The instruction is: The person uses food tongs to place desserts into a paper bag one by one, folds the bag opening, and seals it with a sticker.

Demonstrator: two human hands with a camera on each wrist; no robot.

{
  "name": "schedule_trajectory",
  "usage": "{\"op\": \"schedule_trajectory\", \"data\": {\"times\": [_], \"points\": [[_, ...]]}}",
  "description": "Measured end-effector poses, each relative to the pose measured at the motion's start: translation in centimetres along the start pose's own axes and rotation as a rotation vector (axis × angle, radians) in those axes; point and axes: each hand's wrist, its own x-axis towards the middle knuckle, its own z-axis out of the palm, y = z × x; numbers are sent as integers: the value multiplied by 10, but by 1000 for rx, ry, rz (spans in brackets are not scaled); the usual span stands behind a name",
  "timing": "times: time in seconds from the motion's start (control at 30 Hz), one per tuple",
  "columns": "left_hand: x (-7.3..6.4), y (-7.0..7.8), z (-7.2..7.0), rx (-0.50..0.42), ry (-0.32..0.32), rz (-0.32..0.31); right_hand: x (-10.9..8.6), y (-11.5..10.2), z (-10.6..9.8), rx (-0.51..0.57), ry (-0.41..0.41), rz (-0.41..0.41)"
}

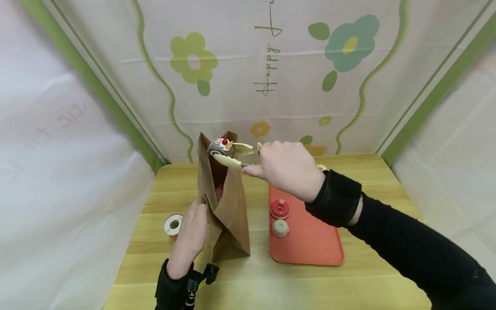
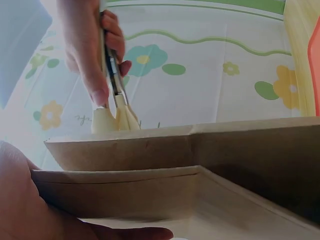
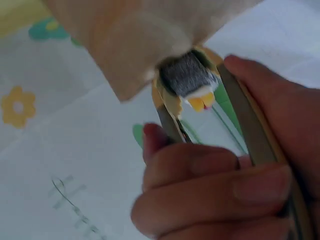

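Observation:
My right hand [image 1: 288, 165] grips a pair of tongs [image 1: 229, 162] with cream-coloured tips. Between those tips is a small dark grey cake roll [image 3: 186, 76] topped with white cream, a red berry and a yellow piece. The cake roll is at the far top edge of an upright brown paper bag [image 1: 234, 211], over its mouth. My left hand [image 1: 192, 228] holds the bag's near rim, fingers on its outer side in the left wrist view. Something reddish [image 1: 219, 192] shows inside the bag; the rest of its inside is hidden.
A red-orange tray [image 1: 310, 245] lies right of the bag. On it sit a red-glazed doughnut [image 1: 280, 208] and a pale, round bun-like piece [image 1: 280, 228]. A white roll [image 1: 173, 224] stands left of the bag on the wooden table [image 1: 155, 275]. Flower-printed fabric rises behind.

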Motion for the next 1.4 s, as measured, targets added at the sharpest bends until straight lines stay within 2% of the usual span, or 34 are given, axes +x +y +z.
{"op": "schedule_trajectory", "data": {"times": [0.1, 0.17, 0.4, 0.73, 1.03, 1.27, 1.4], "points": [[0, 0, 0, -13, -6, -6, 5, 0, -12, -42, 3, -41], [0, 0, 0, -3, -8, -9, 8, -1, -17, -37, -30, -36], [0, 0, 0, 3, -8, 1, 11, -3, -25, -46, -14, -49], [0, 0, 1, 24, 1, 2, 13, -4, -28, -27, -46, -55], [-1, 1, 0, 6, -10, -2, 14, -3, -28, -34, -43, -47], [0, 2, 0, 17, -1, 13, 13, -1, -25, -26, -80, -32], [-1, 1, -1, 4, -20, -1, 7, 3, -19, -27, -43, 10]]}}
